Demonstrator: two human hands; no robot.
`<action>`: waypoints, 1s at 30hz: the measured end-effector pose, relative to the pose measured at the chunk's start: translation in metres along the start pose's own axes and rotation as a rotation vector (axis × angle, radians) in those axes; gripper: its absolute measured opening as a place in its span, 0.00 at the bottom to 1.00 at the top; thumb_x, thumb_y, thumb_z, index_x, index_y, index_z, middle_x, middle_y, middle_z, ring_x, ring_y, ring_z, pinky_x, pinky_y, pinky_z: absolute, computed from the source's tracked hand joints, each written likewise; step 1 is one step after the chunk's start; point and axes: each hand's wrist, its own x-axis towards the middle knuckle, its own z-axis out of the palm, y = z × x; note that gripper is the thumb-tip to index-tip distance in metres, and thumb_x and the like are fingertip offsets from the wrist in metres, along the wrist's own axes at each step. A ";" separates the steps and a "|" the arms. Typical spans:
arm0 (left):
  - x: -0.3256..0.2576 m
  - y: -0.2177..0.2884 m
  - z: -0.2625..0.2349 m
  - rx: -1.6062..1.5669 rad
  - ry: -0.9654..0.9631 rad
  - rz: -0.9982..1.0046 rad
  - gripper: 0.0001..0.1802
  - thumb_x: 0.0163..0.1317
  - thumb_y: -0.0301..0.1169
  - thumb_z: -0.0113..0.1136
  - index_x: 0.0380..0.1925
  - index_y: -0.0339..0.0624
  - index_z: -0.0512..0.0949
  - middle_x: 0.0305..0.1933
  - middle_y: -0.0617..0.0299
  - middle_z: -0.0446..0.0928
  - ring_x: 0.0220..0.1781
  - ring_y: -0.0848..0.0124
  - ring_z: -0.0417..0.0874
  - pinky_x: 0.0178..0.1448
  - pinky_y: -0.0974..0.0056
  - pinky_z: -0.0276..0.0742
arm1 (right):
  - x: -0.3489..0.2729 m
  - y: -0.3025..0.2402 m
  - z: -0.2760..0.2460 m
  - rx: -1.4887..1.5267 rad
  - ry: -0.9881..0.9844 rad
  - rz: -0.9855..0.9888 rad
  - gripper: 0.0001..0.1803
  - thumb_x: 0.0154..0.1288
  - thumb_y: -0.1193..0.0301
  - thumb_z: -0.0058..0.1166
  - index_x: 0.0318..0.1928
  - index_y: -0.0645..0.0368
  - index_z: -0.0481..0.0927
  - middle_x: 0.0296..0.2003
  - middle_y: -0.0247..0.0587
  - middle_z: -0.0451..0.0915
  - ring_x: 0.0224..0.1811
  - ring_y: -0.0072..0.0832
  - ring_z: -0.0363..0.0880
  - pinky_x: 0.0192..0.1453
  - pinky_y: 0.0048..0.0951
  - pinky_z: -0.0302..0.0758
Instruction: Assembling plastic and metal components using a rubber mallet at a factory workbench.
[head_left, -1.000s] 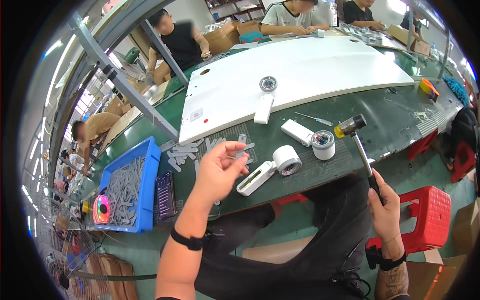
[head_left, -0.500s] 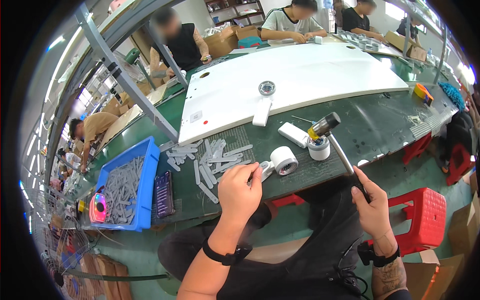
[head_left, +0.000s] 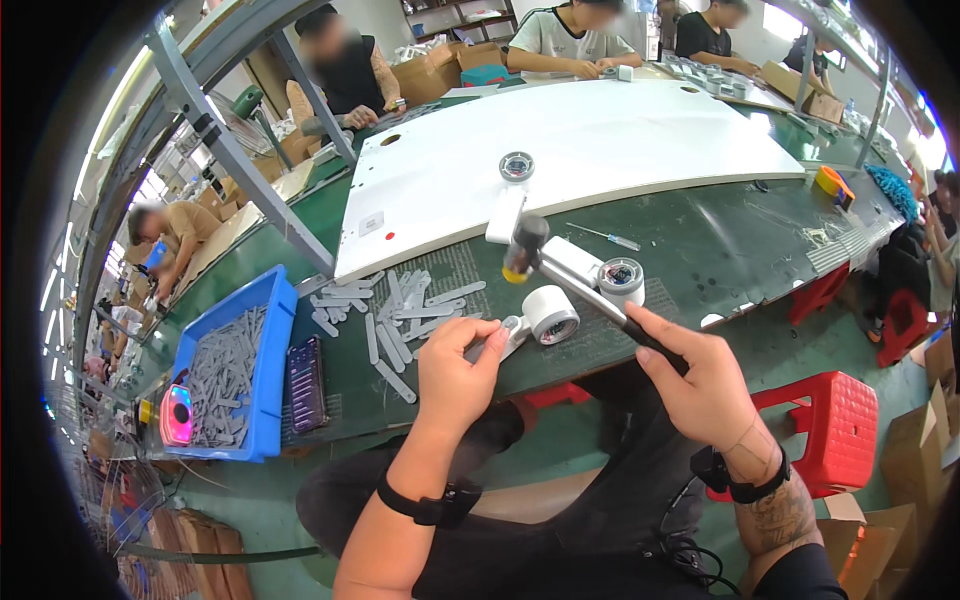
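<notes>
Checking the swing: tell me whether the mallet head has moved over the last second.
Yes. The mallet head has swung left, from right of the tape roll to above it, by the white panel.

Green workbench [head_left: 760, 240], red stool [head_left: 840, 420], green floor [head_left: 260, 500], bright windows behind.

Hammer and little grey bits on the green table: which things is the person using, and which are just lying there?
In use:
- right hand gripping the hammer
- left hand pinching a small grey strip

Just lying about:
- loose grey strips
- blue bin
- phone
- tape roll
- white panel
- screwdriver
</notes>
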 end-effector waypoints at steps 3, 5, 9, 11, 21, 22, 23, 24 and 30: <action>-0.001 -0.011 -0.002 -0.098 -0.056 -0.059 0.09 0.70 0.28 0.76 0.44 0.34 0.90 0.42 0.58 0.90 0.42 0.74 0.87 0.50 0.66 0.82 | 0.016 -0.013 -0.005 -0.008 0.003 -0.042 0.26 0.76 0.74 0.61 0.73 0.49 0.83 0.41 0.60 0.89 0.37 0.52 0.87 0.46 0.39 0.82; -0.002 -0.012 -0.001 -0.159 -0.092 -0.129 0.09 0.71 0.28 0.76 0.45 0.34 0.90 0.42 0.59 0.91 0.42 0.75 0.87 0.50 0.67 0.82 | 0.021 -0.012 -0.003 -0.004 0.018 -0.117 0.26 0.75 0.74 0.61 0.72 0.48 0.84 0.40 0.58 0.89 0.37 0.53 0.87 0.46 0.42 0.82; -0.002 -0.013 0.001 -0.166 -0.091 -0.167 0.11 0.69 0.31 0.77 0.43 0.35 0.91 0.42 0.56 0.92 0.46 0.68 0.89 0.54 0.63 0.83 | 0.023 -0.008 -0.013 -0.315 -0.279 -0.086 0.27 0.72 0.74 0.63 0.70 0.48 0.86 0.37 0.54 0.89 0.41 0.55 0.88 0.48 0.49 0.83; -0.002 -0.013 -0.001 -0.134 -0.082 -0.134 0.11 0.66 0.34 0.79 0.40 0.37 0.91 0.42 0.52 0.92 0.49 0.58 0.91 0.59 0.56 0.83 | 0.031 -0.016 -0.019 -0.300 -0.231 -0.121 0.26 0.72 0.74 0.63 0.70 0.49 0.86 0.37 0.54 0.89 0.42 0.55 0.88 0.48 0.49 0.84; -0.004 -0.010 -0.006 -0.026 -0.027 -0.136 0.15 0.63 0.38 0.81 0.41 0.40 0.90 0.40 0.55 0.89 0.49 0.57 0.88 0.56 0.55 0.82 | 0.025 -0.012 -0.018 -0.384 -0.252 -0.150 0.26 0.75 0.75 0.61 0.72 0.50 0.84 0.41 0.55 0.90 0.42 0.55 0.89 0.48 0.48 0.83; -0.007 -0.008 -0.011 -0.004 0.046 -0.073 0.16 0.62 0.38 0.83 0.41 0.40 0.90 0.41 0.57 0.89 0.48 0.59 0.88 0.56 0.56 0.83 | 0.025 -0.020 -0.017 -0.300 -0.184 -0.144 0.27 0.75 0.75 0.61 0.72 0.50 0.84 0.40 0.55 0.90 0.41 0.54 0.88 0.47 0.46 0.83; -0.011 -0.004 -0.015 0.011 0.116 -0.012 0.17 0.61 0.37 0.84 0.42 0.39 0.89 0.42 0.59 0.88 0.47 0.61 0.88 0.56 0.57 0.83 | 0.022 -0.027 -0.018 -0.222 -0.118 -0.132 0.27 0.75 0.75 0.61 0.73 0.50 0.83 0.40 0.55 0.89 0.41 0.54 0.88 0.47 0.44 0.83; -0.013 -0.002 -0.023 0.005 0.118 -0.012 0.17 0.61 0.37 0.84 0.42 0.39 0.89 0.42 0.59 0.88 0.47 0.61 0.88 0.56 0.57 0.83 | 0.021 -0.032 -0.018 -0.228 -0.118 -0.132 0.27 0.75 0.75 0.61 0.73 0.50 0.83 0.40 0.55 0.89 0.41 0.54 0.88 0.47 0.44 0.83; -0.023 -0.015 -0.042 0.281 -0.096 0.053 0.20 0.55 0.43 0.85 0.38 0.42 0.89 0.41 0.57 0.87 0.53 0.56 0.84 0.61 0.51 0.73 | 0.014 -0.023 -0.006 -0.361 -0.409 -0.167 0.30 0.73 0.75 0.63 0.75 0.49 0.81 0.33 0.50 0.85 0.39 0.51 0.86 0.44 0.45 0.83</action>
